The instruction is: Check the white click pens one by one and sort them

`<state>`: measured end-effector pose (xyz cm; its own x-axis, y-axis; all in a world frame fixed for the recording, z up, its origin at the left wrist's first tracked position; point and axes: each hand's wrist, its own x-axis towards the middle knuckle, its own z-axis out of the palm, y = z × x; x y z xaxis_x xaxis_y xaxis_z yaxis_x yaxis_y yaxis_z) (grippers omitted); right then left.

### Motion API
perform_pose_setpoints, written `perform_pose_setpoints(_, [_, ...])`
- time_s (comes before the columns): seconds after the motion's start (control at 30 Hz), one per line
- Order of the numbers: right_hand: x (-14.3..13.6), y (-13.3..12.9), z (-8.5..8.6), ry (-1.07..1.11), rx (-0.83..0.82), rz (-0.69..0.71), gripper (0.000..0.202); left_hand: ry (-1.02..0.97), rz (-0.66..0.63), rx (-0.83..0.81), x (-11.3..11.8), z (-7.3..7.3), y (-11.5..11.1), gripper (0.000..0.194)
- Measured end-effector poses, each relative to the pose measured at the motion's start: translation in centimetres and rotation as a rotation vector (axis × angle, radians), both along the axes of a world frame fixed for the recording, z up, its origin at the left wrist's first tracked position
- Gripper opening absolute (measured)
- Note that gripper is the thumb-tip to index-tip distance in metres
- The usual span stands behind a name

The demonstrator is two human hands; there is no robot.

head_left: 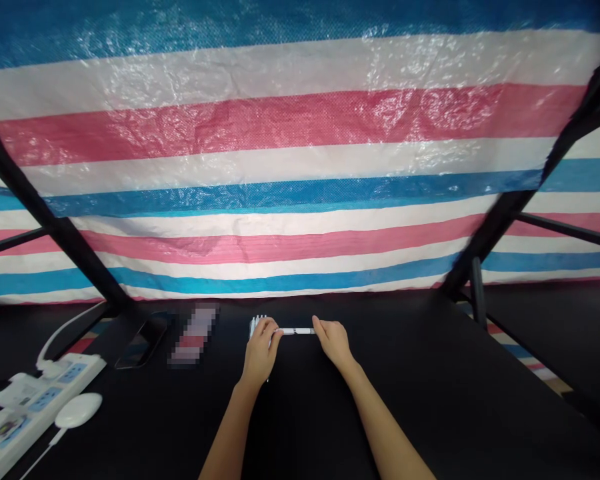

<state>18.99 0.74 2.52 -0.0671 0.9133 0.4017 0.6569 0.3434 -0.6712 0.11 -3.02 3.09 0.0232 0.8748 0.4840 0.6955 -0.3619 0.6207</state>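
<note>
Hanging behind: one striped tarpaulin [300, 120]. Below: one black bench [420, 400]. At left: one white power strip [44, 399]. Two hands, left hand [261, 352] and right hand [336, 343], fingers pinching opposite ends of one white pen [304, 331], over bench.

White glare speckling striped sheet [300, 120]; black tabletop [300, 413] dim; pixelated patch [194, 337]; edges stretched wide-angle.

The slim white pen-like stick [303, 331], dark-marked near its middle, lay straight and crosswise between the left hand [261, 349] and right hand [335, 343]. Pale slender pieces [253, 327] showed side by side, partly hidden behind the left.
</note>
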Motion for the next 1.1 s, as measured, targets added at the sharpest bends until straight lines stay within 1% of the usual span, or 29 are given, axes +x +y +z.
perform_pose_setpoints(0.1, [-0.16, -0.28, 0.16, 0.002, 0.046, 0.004, 0.056, 0.003, 0.008, -0.009, -0.01, 0.2, -0.07, 0.028])
perform_pose_setpoints(0.23, [-0.12, -0.4, 0.07, 0.023, 0.078, -0.006, 0.056, -0.042, -0.004, -0.015, -0.11, 0.25, -0.01, 0.025])
perform_pose_setpoints(0.43, [0.51, 0.08, -0.16, 0.0, 0.086, -0.091, 0.057, -0.088, -0.014, 0.021, -0.11, -0.12, 0.14, 0.024])
perform_pose_setpoints(0.7, [0.57, 0.13, -0.4, -0.014, 0.074, -0.058, 0.053, -0.096, 0.002, 0.059, -0.13, -0.24, 0.29, 0.023])
perform_pose_setpoints(0.83, [0.53, 0.07, -0.4, -0.012, 0.068, -0.04, 0.051, -0.091, 0.006, 0.052, -0.21, -0.22, 0.36, 0.026])
perform_pose_setpoints(1.1, [0.66, 0.25, -0.43, -0.008, 0.074, -0.045, 0.05, -0.117, -0.027, 0.057, -0.2, -0.21, 0.35, 0.022])
